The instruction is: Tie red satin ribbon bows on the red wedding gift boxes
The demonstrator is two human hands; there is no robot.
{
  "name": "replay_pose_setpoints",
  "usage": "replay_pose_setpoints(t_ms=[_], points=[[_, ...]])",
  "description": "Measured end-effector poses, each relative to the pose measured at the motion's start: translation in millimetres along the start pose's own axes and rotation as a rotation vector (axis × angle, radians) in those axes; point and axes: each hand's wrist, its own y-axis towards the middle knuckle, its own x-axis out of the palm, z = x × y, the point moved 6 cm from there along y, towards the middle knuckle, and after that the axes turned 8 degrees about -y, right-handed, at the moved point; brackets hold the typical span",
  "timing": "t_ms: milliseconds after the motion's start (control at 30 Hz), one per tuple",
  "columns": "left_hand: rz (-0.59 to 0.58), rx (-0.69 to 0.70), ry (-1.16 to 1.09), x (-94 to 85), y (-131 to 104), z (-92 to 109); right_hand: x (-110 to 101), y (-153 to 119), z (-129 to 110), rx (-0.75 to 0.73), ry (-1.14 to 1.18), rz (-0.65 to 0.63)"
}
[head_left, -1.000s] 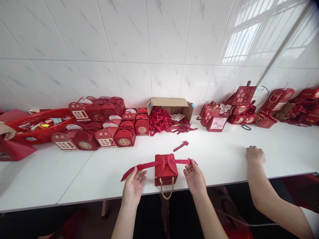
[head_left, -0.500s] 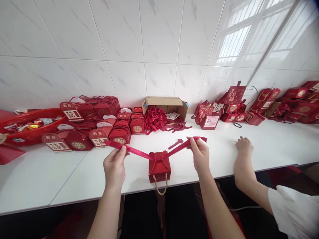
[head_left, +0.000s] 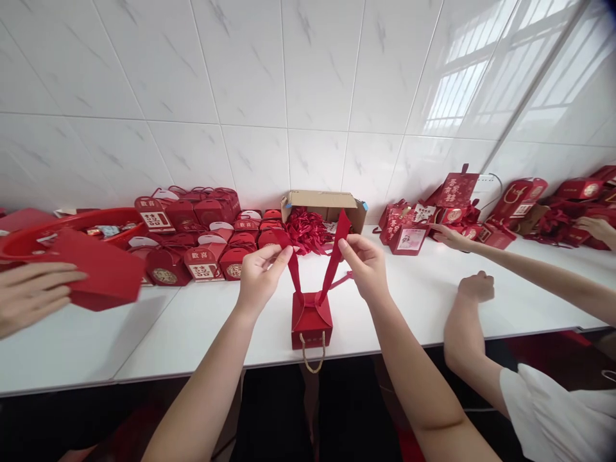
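Observation:
A small red gift box (head_left: 312,324) with a rope handle (head_left: 312,367) stands at the table's front edge. A red ribbon (head_left: 333,266) comes up from the top of the box in two ends. My left hand (head_left: 262,273) pinches the left end, and my right hand (head_left: 364,264) pinches the right end. Both hands are raised above the box, one on each side. The ribbon's ends rise in a narrow V. Behind my right hand, part of a pinkish-red strip (head_left: 342,280) lies on the white table.
Finished-looking red boxes (head_left: 166,266) are stacked at left, before a red basin (head_left: 29,231). A cardboard carton (head_left: 327,199) spills red ribbons (head_left: 308,231). More boxes (head_left: 409,239) stand at right. Other people's hands (head_left: 38,292) (head_left: 452,239) reach in from both sides.
My hands have moved closer together and upward, turning the ribbon's ends from spread wide to steep. A person's hand with a red box has entered at left; another arm now reaches in from the right.

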Motion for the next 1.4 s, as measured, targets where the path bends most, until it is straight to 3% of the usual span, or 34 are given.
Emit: replay_pose_setpoints(t_ms=[300,700,900,1000,1067,1167,1300,1400], points=[[-0.025,0.0,0.035,3.7,2,16,7,-3,7,0.079,0.147,-0.052],[-0.126,0.014,-0.075,15.7,5,20,9,-6,8,0.075,0.204,-0.045],[-0.31,-0.037,0.103,32.1,5,23,24,-2,0,0.145,0.13,-0.269],[-0.362,-0.02,0.239,37.9,6,21,33,-4,-8,0.082,0.062,-0.38],[-0.365,-0.008,0.267,39.0,7,19,34,-7,-10,0.033,0.039,-0.365],[-0.379,-0.087,0.15,37.2,6,13,33,-10,-4,-0.004,-0.019,-0.325],[-0.462,-0.26,-0.144,31.9,1,3,37,-15,4,-0.109,-0.074,-0.44],[-0.521,-0.347,-0.252,27.3,-2,-5,33,-14,11,-0.122,-0.079,-0.428]])
